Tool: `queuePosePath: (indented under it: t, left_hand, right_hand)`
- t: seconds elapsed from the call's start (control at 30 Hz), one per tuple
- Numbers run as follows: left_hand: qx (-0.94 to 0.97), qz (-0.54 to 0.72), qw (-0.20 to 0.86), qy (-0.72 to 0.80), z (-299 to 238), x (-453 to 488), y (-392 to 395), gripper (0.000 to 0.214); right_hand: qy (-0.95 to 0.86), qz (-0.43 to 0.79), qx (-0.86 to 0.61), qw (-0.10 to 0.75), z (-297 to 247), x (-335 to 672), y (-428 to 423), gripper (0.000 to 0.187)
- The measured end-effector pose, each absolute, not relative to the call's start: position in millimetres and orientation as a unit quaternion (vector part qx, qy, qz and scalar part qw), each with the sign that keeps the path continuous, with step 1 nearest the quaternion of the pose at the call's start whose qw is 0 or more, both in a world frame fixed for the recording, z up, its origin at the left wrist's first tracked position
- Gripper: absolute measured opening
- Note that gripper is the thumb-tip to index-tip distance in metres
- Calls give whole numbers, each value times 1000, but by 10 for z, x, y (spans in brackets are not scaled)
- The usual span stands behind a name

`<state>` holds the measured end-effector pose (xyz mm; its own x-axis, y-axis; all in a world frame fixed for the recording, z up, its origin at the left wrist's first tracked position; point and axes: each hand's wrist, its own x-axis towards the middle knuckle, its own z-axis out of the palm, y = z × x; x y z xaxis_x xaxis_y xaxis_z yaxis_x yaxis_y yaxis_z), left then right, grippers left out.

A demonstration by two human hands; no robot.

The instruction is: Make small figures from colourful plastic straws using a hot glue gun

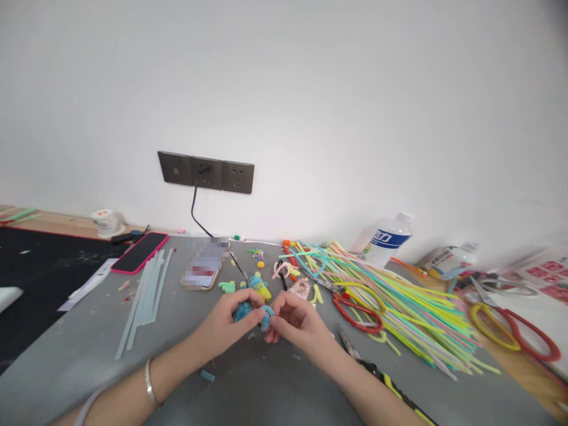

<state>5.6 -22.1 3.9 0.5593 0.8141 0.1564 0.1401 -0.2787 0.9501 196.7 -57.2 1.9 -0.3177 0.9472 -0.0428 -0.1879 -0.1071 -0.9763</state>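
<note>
At the front middle of the mat, my left hand [231, 322] is closed around a blue fuzzy pipe-cleaner figure [242, 311], partly hidden by the fingers. My right hand [295, 319] pinches a curved blue pipe-cleaner piece [267, 317] that sits between both thumbs. Whether this piece is joined to the figure I cannot tell. Just beyond the fingertips lies a yellow and blue pipe-cleaner figure [260, 288]. Near it are a green fuzzy piece [227, 287] and a pale pink fuzzy piece [299, 288]. A small blue offcut [207, 376] lies below my left wrist.
Many coloured pipe cleaners [399, 296] spread across the right. Red and yellow scissors [359, 313], pliers [377, 376] and a white bottle [386, 239] are there too. Glue sticks [148, 290], a pink-edged phone [139, 252] and a lit phone [204, 266] lie left, before a wall socket [206, 172].
</note>
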Motion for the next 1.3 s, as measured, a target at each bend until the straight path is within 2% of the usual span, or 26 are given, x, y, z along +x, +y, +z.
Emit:
queuePosePath:
  t: [0.43, 0.6, 0.7, 0.83, 0.97, 1.1, 1.3]
  left_hand:
    - [652, 308, 600, 346, 41, 103, -222, 35]
    - [617, 313, 624, 362, 32, 114, -218, 36]
    - [581, 297, 661, 371, 28, 128, -225, 40]
    - [544, 280, 704, 361, 22, 153, -242, 40]
    - [520, 274, 727, 355, 31, 153, -261, 39]
    - [495, 261, 755, 342, 37, 128, -249, 42]
    - [491, 238, 778, 312, 28, 126, -222, 42]
  right_hand:
    - [-519, 608, -419, 430, 21, 1894, -624, 46]
    - [-519, 601, -412, 446, -8, 1893, -616, 40]
    - [-549, 567, -401, 466, -58, 1905, -611, 36]
    - [-634, 488, -404, 443, -98, 1940, -607, 25]
    - [-685, 437, -399, 425, -36, 1989, -619, 27]
    - [-667, 512, -364, 400, 56, 2022, -654, 33]
    - [-599, 627, -326, 376, 53, 2033, -682, 30]
